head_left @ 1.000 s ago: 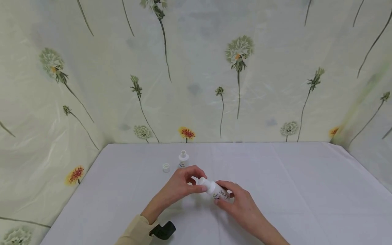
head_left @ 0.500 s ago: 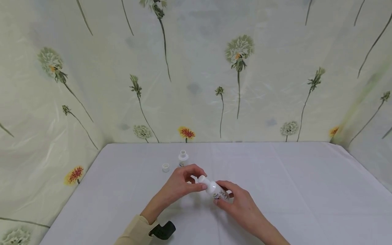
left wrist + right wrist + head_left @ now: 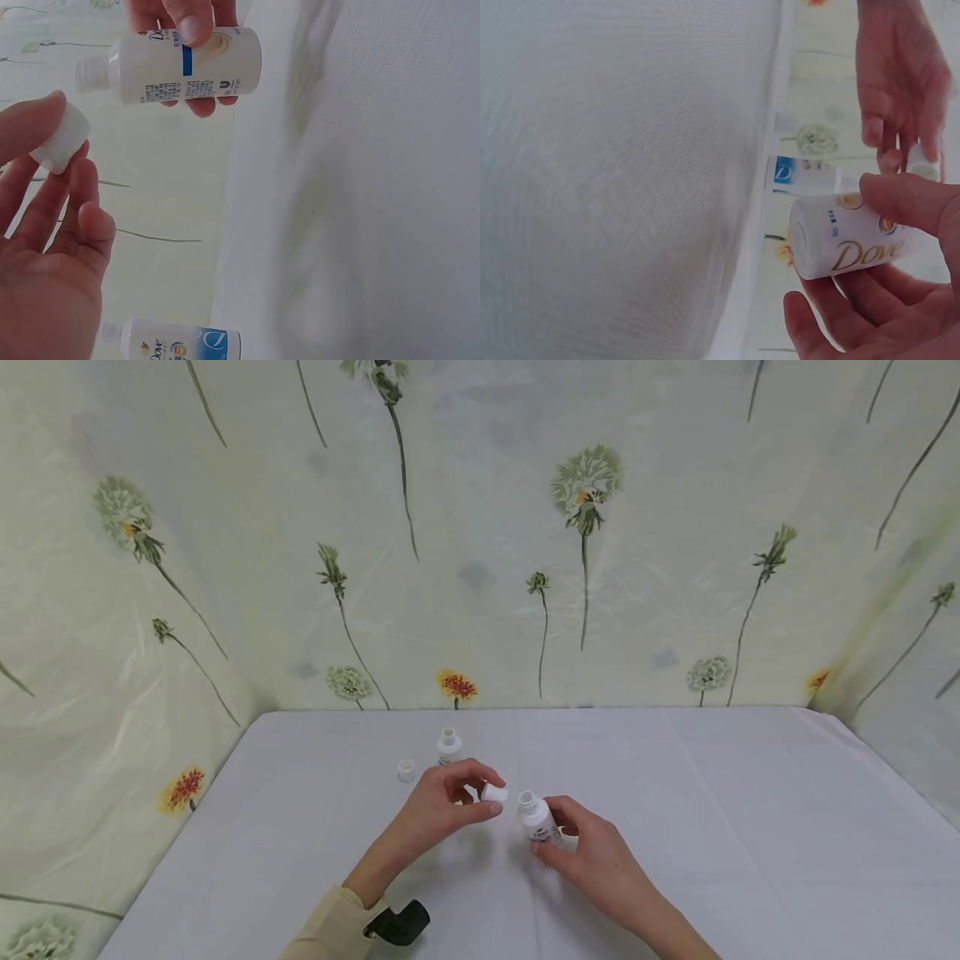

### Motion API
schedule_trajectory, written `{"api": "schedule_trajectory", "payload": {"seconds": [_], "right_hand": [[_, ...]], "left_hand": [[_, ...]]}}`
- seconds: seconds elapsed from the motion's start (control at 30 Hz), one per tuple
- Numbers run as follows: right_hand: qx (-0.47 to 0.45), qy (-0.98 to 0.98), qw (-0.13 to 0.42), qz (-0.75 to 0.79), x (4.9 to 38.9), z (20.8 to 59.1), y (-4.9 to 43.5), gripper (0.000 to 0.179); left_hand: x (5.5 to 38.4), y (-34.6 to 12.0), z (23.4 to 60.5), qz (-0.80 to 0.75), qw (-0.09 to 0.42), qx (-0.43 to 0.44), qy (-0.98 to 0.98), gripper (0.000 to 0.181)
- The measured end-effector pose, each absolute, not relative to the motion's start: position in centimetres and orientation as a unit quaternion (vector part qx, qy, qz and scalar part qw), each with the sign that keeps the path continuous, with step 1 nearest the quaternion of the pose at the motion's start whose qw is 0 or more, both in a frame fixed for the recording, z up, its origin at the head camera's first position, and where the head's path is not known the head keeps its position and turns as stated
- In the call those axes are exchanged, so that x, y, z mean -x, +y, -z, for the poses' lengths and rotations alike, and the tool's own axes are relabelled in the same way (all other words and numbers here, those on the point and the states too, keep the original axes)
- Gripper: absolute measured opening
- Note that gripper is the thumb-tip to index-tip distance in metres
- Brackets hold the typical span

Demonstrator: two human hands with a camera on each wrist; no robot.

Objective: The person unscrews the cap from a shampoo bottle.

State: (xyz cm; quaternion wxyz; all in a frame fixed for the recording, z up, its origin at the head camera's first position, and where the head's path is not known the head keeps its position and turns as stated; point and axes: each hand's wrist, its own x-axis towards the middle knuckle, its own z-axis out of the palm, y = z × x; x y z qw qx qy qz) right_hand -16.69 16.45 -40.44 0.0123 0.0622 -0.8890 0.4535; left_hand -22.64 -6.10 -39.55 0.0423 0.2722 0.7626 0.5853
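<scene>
My left hand (image 3: 442,800) pinches a white bottle cap (image 3: 493,792) between thumb and fingers; the cap (image 3: 66,139) is apart from any bottle. Just to its right, my right hand (image 3: 596,852) grips a small white Dove bottle (image 3: 538,822) round its body. That bottle's threaded neck (image 3: 93,73) is bare and its mouth faces up, leaning slightly left in the head view. Behind my left hand stands a second white Dove bottle (image 3: 449,745), uncapped, with a blue patch on its label (image 3: 213,343). The left hand partly hides its lower part in the head view.
A second white cap (image 3: 407,770) lies on the white-covered table (image 3: 712,827), left of the standing bottle. A flower-printed curtain (image 3: 480,527) rises along the back and sides. A black band (image 3: 401,923) is on my left wrist, by a beige sleeve (image 3: 337,922).
The cap has come off the bottle in my right hand and stays in my left fingers. The bottle has turned more upright and the two hands have moved slightly apart.
</scene>
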Motion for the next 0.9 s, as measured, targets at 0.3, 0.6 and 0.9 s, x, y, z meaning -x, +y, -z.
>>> {"api": "schedule_trajectory", "payload": {"seconds": [0.3,0.6,0.9], "right_hand": [[-0.075,-0.886,0.02,-0.457,16.7,40.4,16.8,0.043],[-0.081,-0.883,0.029,-0.462,16.8,40.4,16.9,0.043],[-0.085,-0.88,0.028,-0.466,16.6,40.3,17.1,0.043]], "left_hand": [[22.8,-5.7,40.2,-0.605,0.074,-0.276,0.743,0.023],[22.8,-5.6,40.5,-0.628,0.097,-0.256,0.729,0.029],[22.7,-5.6,40.9,-0.644,0.137,-0.245,0.712,0.034]]}}
